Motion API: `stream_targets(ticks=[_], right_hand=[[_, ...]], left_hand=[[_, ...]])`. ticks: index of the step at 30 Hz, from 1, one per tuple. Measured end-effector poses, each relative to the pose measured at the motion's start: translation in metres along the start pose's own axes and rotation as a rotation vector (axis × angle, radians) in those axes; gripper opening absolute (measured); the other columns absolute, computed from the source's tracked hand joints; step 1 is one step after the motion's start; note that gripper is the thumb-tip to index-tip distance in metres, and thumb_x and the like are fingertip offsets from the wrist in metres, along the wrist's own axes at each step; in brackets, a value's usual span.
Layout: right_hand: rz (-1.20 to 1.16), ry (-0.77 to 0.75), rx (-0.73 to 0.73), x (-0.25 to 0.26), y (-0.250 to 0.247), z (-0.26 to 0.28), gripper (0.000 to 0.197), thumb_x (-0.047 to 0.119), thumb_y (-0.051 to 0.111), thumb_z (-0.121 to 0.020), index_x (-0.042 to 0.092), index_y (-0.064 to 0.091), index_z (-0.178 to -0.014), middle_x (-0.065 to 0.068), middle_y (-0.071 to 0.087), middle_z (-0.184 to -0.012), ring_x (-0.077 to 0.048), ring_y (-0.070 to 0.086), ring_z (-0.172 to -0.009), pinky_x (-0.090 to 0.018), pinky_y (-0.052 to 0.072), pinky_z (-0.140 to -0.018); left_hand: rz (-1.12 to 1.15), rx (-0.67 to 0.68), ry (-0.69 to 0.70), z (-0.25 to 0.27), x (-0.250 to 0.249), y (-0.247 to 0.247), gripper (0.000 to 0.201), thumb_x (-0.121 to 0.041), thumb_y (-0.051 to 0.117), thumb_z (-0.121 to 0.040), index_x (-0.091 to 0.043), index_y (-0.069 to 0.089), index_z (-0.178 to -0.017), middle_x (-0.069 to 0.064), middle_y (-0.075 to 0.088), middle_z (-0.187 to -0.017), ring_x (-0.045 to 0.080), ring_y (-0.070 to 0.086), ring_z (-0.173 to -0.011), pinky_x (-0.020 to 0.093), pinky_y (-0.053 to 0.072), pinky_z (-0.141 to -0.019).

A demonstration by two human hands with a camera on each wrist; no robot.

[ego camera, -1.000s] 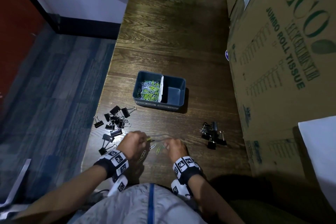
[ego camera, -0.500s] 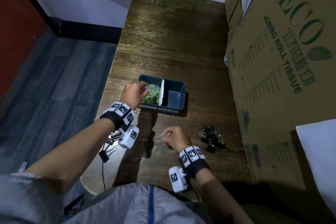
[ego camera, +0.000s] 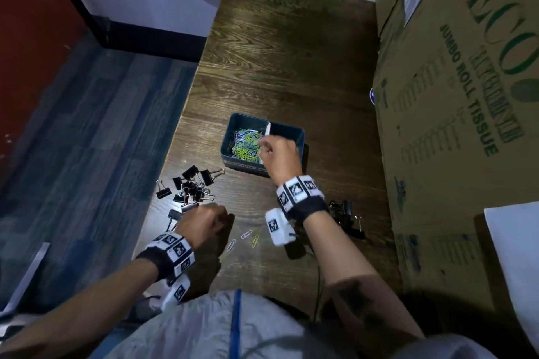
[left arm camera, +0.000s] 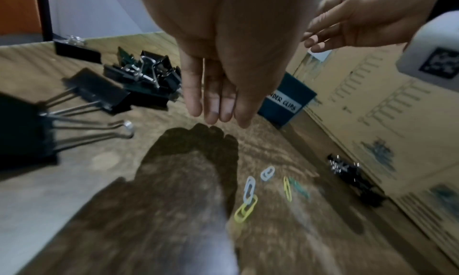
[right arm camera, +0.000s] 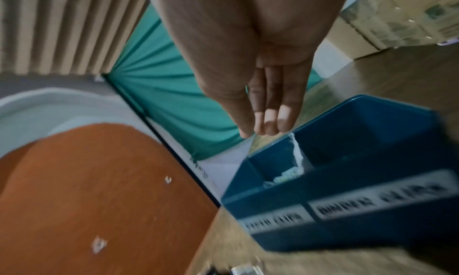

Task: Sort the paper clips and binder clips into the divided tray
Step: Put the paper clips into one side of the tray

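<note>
The blue divided tray (ego camera: 239, 165) stands mid-table. Its left compartment holds a heap of coloured paper clips (ego camera: 245, 146); a white divider (right arm camera: 298, 153) splits it. My right hand (ego camera: 280, 154) hovers over the tray by the divider, with fingers straight and together (right arm camera: 265, 126) and nothing visible in them. My left hand (ego camera: 204, 221) hangs low over the near table, fingers straight and empty (left arm camera: 218, 114). Several loose paper clips (left arm camera: 249, 191) lie just right of it. Black binder clips (ego camera: 189, 186) are piled to its left, and a smaller pile of binder clips (ego camera: 347, 218) lies behind my right wrist.
A large cardboard box (ego camera: 455, 96) walls off the table's right side. The table's left edge (ego camera: 163, 183) runs close beside the left binder clip pile, with floor below. Bare wood stretches beyond the tray.
My left hand has come back from the tray to the near table. My right hand has left the loose paper clips and moved up over the tray.
</note>
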State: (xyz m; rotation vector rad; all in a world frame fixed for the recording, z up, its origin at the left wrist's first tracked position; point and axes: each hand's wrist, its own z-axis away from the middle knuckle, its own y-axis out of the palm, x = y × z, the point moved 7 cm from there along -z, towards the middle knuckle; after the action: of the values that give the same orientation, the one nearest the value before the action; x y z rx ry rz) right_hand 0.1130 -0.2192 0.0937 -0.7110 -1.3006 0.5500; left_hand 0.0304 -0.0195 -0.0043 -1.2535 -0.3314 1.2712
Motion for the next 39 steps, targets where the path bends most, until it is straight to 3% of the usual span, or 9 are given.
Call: stream_targets(ticks=[5,8,12,18,25,29,33,36,39], right_hand=[[0.235,-0.047,0.299,-0.073,0.067,0.075,0.02,-0.001,0.06,-0.093,0.015,0.073,-0.097,-0.006,0.071,-0.095,-0.021,0.069,-0.084,-0.025,0.053,-0.074],[0.337,0.045,0.476,-0.124,0.098,0.117,0.03,-0.001,0.06,-0.089,0.023,0.069,-0.103,-0.007,0.071,-0.103,-0.026,0.069,-0.091,-0.036,0.057,-0.077],[0.306,-0.06,0.433,-0.134,0.112,0.148,0.054,0.0,0.069,-0.081,0.029,0.062,-0.126,0.001,0.055,-0.141,-0.025,0.057,-0.123,-0.042,0.053,-0.098],[0.343,-0.064,0.355,-0.119,0.117,0.147,0.04,0.003,0.067,-0.083,0.025,0.066,-0.116,0.001,0.061,-0.122,-0.024,0.065,-0.103,-0.039,0.058,-0.082],[0.344,0.068,0.365,-0.124,0.117,0.146,0.009,0.017,0.061,-0.089,0.021,0.068,-0.092,0.0,0.066,-0.108,-0.026,0.064,-0.094,-0.035,0.053,-0.076],[0.343,0.056,0.443,-0.126,0.128,0.155,0.008,0.015,0.062,-0.088,0.018,0.068,-0.083,-0.001,0.065,-0.106,-0.025,0.063,-0.095,-0.033,0.05,-0.076],[0.356,-0.082,0.472,-0.116,0.131,0.164,0.012,0.015,0.067,-0.083,0.02,0.068,-0.094,-0.001,0.066,-0.11,-0.025,0.063,-0.101,-0.037,0.053,-0.08],[0.322,-0.117,0.446,-0.111,0.123,0.161,0.036,0.013,0.075,-0.079,0.021,0.063,-0.112,0.0,0.06,-0.116,-0.022,0.059,-0.104,-0.038,0.055,-0.08],[0.351,-0.125,0.485,-0.106,0.123,0.156,0.034,0.014,0.07,-0.085,0.018,0.065,-0.118,-0.004,0.057,-0.117,-0.024,0.059,-0.106,-0.039,0.053,-0.084]], left_hand=[[-0.032,0.129,-0.047,0.024,0.007,0.035,0.016,-0.04,0.066,-0.074,-0.035,0.057,-0.087,-0.013,0.056,-0.086,0.014,0.058,-0.075,0.025,0.043,-0.061],[-0.036,0.157,-0.044,0.028,0.006,0.052,0.026,-0.043,0.071,-0.072,-0.034,0.056,-0.091,-0.015,0.053,-0.091,0.013,0.057,-0.078,0.026,0.047,-0.065],[-0.082,0.132,0.012,0.022,-0.014,0.056,0.025,-0.032,0.064,-0.084,-0.02,0.061,-0.106,0.0,0.06,-0.106,0.024,0.059,-0.093,0.03,0.046,-0.074],[-0.068,0.142,0.048,0.019,-0.018,0.062,0.02,-0.023,0.075,-0.074,-0.024,0.066,-0.092,0.0,0.064,-0.087,0.02,0.063,-0.072,0.025,0.048,-0.06],[-0.039,0.062,0.14,0.016,-0.037,0.051,0.019,-0.024,0.055,-0.093,-0.014,0.067,-0.105,0.005,0.064,-0.101,0.025,0.063,-0.087,0.035,0.052,-0.075],[-0.077,0.068,0.234,0.015,-0.044,0.055,0.016,-0.022,0.059,-0.09,-0.014,0.066,-0.101,0.005,0.064,-0.099,0.022,0.063,-0.082,0.032,0.053,-0.067],[-0.151,0.075,0.261,0.008,-0.05,0.055,0.028,-0.023,0.08,-0.068,-0.018,0.065,-0.091,-0.002,0.061,-0.089,0.012,0.06,-0.07,0.02,0.045,-0.049],[-0.134,0.009,0.234,0.001,-0.051,0.053,0.035,-0.022,0.077,-0.072,-0.014,0.062,-0.103,0.003,0.06,-0.097,0.018,0.061,-0.082,0.027,0.051,-0.053],[-0.175,0.046,0.194,-0.003,-0.052,0.053,0.026,-0.026,0.065,-0.084,-0.014,0.063,-0.107,0.004,0.06,-0.103,0.021,0.059,-0.092,0.031,0.051,-0.059]])
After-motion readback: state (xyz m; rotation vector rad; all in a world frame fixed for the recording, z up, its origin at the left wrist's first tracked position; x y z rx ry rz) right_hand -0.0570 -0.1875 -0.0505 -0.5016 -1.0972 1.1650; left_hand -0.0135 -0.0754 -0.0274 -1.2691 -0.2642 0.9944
